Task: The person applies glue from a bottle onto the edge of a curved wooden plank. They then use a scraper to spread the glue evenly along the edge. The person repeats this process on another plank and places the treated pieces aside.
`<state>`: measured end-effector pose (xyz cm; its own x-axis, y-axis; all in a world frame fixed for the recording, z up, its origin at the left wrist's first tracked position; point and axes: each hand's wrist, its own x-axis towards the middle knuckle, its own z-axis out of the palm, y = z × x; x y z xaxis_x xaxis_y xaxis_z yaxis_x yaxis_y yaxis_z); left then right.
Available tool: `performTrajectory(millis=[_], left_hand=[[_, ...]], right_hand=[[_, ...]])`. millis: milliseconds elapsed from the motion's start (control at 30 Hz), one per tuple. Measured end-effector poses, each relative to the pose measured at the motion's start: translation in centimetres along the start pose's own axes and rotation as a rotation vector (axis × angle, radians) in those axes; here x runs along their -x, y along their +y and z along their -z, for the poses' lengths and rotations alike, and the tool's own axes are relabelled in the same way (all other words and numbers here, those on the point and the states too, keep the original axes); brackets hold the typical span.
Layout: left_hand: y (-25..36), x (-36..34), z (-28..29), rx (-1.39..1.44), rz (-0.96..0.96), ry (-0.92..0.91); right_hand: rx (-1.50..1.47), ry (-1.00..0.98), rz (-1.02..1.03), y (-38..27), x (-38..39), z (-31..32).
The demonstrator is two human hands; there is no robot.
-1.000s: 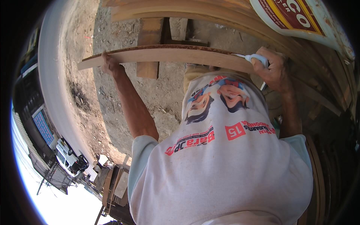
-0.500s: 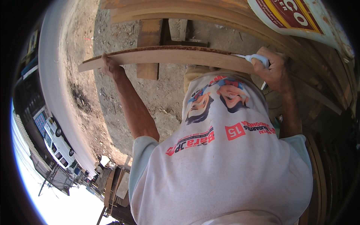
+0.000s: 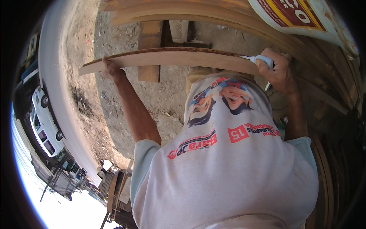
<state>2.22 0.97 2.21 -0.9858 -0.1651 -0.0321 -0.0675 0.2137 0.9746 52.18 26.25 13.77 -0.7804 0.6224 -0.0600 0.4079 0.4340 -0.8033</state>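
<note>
While the left hand (image 3: 111,70) grips one long brown wooden board (image 3: 171,59), the right hand (image 3: 278,72) clasps one pale-blue implement (image 3: 263,59); one maroon label (image 3: 284,18) shows.

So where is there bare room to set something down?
Mostly on the dirt: one patch between the left forearm, the board and the shirt; another left of that forearm, up to the road. Small debris lies about. Crowded: the top and right, with planks and the white bucket beyond the right hand.

Dirt grnd (image 3: 167,97) (part sunlit) nr grey rd (image 3: 50,65).
</note>
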Motion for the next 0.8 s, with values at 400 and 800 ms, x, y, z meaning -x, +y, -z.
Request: performTrajectory(millis=[400,800], left_hand=[[-0.9,-2.7,0.4,-0.004,-0.001,-0.049],[-0.9,-3.0,0.4,0.007,0.018,-0.031]], right_hand=[[0.005,-0.007,-0.022,-0.3,-0.8,0.4],[-0.037,0.001,-0.065,-0.1,-0.8,0.1]])
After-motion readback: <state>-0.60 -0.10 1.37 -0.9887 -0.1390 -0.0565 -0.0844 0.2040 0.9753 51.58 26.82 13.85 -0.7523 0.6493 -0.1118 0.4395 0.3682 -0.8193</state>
